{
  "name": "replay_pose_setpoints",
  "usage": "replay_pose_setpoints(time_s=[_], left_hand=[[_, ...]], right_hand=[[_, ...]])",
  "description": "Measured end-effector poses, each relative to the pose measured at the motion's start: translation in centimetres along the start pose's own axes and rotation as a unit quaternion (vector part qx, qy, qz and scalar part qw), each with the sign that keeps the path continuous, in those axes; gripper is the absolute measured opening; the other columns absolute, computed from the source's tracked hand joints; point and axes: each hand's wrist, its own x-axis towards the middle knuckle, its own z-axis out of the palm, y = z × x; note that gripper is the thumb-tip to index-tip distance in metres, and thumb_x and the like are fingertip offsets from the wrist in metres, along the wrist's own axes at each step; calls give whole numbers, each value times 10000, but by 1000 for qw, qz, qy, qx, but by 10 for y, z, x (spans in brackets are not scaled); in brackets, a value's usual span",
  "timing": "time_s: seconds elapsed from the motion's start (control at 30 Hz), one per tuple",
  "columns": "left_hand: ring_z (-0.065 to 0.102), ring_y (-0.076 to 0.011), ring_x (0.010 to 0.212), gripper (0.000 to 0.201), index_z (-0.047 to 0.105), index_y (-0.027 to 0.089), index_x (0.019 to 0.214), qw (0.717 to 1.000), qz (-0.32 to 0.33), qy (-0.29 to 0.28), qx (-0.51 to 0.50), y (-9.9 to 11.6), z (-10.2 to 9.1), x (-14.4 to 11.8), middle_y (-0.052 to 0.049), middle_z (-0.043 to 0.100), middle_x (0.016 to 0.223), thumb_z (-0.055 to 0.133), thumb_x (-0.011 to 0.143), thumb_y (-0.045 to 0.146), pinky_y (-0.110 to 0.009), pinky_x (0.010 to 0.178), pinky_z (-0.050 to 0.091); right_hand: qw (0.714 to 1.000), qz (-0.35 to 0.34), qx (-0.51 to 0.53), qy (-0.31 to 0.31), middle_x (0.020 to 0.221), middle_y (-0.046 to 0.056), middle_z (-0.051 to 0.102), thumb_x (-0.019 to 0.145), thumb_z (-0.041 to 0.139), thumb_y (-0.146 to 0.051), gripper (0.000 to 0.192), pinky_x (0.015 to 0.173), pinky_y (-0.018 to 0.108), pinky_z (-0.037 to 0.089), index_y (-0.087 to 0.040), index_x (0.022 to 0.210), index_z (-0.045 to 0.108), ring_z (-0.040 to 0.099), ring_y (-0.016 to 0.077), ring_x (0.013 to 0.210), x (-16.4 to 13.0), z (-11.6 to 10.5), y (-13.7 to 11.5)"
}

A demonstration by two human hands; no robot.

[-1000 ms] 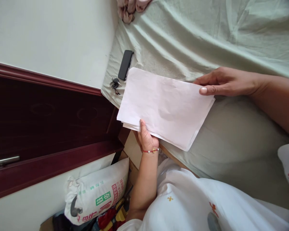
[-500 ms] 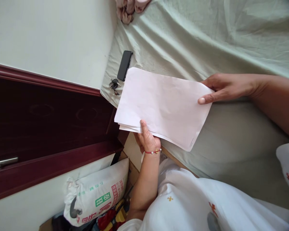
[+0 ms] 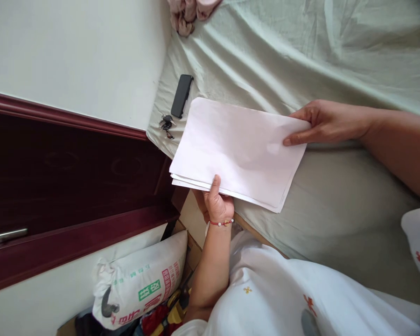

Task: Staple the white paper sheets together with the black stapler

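Between my two hands is a small stack of white paper sheets, tilted above the edge of the bed. My left hand, with a red beaded bracelet at its wrist, grips the near long edge, thumb on top and the other fingers hidden underneath. At the right end, my right hand pinches the sheets with its thumb on the top face; its other fingers are mostly behind the paper. Several sheet edges show slightly fanned at the lower left corner. The top sheet looks blank.
A black phone and a bunch of keys lie on the pale green bed sheet near the wall. Pink cloth is bunched at the top. A dark red door stands left, with a printed white sack below.
The stack has shifted slightly, its lower right corner higher and its sheets closer to even there. My right hand has moved a little up and left; my left thumb has slid right.
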Motion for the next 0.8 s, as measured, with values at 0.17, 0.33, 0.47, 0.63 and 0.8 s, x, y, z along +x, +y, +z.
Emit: replay_pose_setpoints(time_s=[0.17,0.33,0.47,0.63,0.8], left_hand=[[559,-46,485,470,753,197,1034,993,-113,15,29,5,0,-2,39,722,798,927,601,248,-177,374,345],[523,-31,452,335,715,176,879,989,-142,28,-13,10,2,0,58,669,687,924,627,246,-161,351,271],[503,-18,461,288,709,183,874,988,-145,5,-59,13,2,2,31,706,745,895,714,334,-151,371,292],[666,-68,665,323,730,228,965,993,-99,-25,-50,10,4,-2,15,759,907,847,770,458,-178,553,486],[685,-245,1213,330,751,242,1065,998,-48,-52,-3,2,9,-9,-59,772,1180,817,798,424,-362,1033,547]], right_hand=[[1000,2,20,5,1129,47,793,789,806,-522,532,934,405,591,-199,1206,744,716,277,1040,-1,0,-1],[999,-4,34,29,1163,60,777,789,808,-526,580,966,427,561,-207,1265,714,706,260,1013,-2,0,-3],[995,-91,39,-10,1187,82,762,838,746,-573,573,1013,433,516,-176,1250,710,674,260,1087,1,1,-4],[989,-116,69,-66,1281,70,731,872,731,-517,569,1077,406,484,-216,1350,660,644,242,1200,4,3,-5],[996,-85,35,-21,1318,67,723,812,801,-482,602,1103,436,497,-208,1332,672,634,267,1238,4,4,2]])
